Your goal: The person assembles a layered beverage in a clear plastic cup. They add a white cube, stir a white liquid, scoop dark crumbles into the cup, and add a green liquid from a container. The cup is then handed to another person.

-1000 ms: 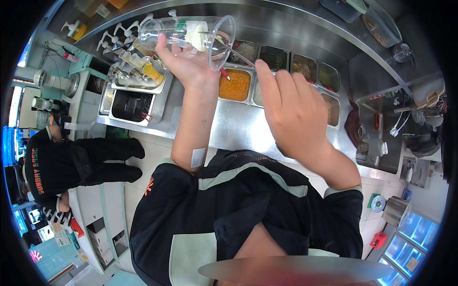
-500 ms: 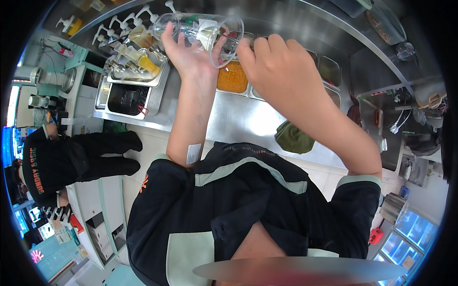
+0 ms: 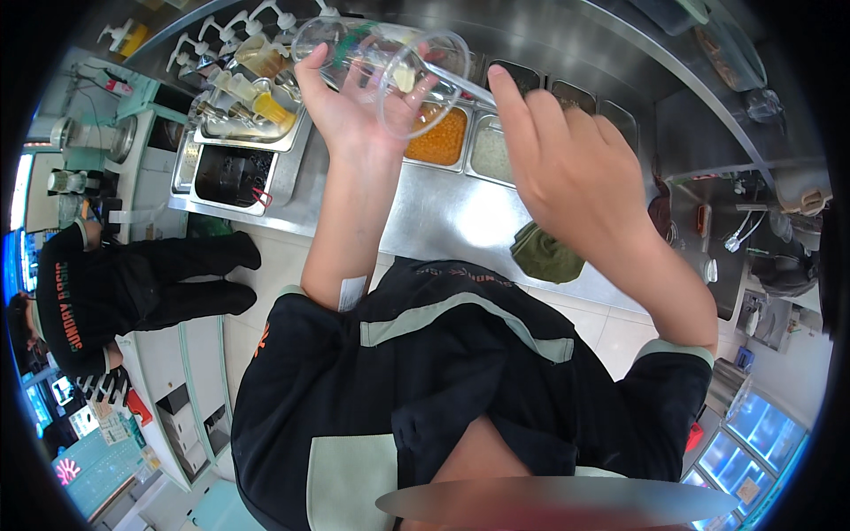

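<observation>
My left hand (image 3: pixel 361 115) holds a clear plastic cup (image 3: pixel 354 42) with green print, tipped on its side with its mouth toward the right. The fingers are behind and under the cup, with the thumb near its base. Inside the mouth, a pale creamy lump (image 3: pixel 405 78) shows through the plastic. My right hand (image 3: pixel 575 155) is closed on the handle of a slim metal spoon (image 3: pixel 460 82), index finger stretched along it. The spoon's far end reaches into the cup's mouth; its tip cannot be made out clearly.
Below the cup sit a metal pan of orange beads (image 3: pixel 440 142) and a pan of whitish bits (image 3: pixel 490 152). A dark green cloth (image 3: pixel 547 254) lies at the counter's front edge. Pump bottles (image 3: pixel 266 51) and a dark-filled pan (image 3: pixel 232 175) stand left. A co-worker (image 3: pixel 97 292) is farther left.
My right hand has moved right and slightly down, away from the cup, so more of the spoon shows. The cup has shifted a little right. The pan of whitish bits has come into sight.
</observation>
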Demonstrator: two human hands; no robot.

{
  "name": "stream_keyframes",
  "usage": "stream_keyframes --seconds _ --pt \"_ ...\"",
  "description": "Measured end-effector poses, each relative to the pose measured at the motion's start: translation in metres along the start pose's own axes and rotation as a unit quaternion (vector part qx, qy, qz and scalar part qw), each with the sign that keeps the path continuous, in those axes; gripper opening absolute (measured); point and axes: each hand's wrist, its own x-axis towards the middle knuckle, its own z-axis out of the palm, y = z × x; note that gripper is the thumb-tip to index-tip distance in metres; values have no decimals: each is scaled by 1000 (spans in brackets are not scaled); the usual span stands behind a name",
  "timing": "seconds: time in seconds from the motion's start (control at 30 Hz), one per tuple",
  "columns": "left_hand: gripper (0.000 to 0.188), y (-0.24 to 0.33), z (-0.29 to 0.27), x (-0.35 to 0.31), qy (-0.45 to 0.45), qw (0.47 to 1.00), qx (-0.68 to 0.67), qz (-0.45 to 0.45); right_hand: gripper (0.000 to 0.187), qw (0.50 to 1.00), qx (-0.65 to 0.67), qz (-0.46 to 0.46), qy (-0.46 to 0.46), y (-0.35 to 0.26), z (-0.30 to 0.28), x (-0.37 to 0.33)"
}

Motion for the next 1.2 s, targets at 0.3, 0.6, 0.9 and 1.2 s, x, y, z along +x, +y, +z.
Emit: stream_keyframes --seconds 0.3,0.6,0.9,1.2 --pt "69 -8 6 -40 50 995 44 -79 41 996 10 -62 -57 0 -18 -24" --pt "71 -4 -7 -26 -5 995 34 -91 55 965 233 8 -117 -25 -8 -36" --pt "74 5 -8 -12 -73 996 34 -37 39 975 208 73 -1 -19 -5 -28" --pt "58 -8 -4 -2 23 996 67 52 33 857 478 192 19 -18 15 -19"
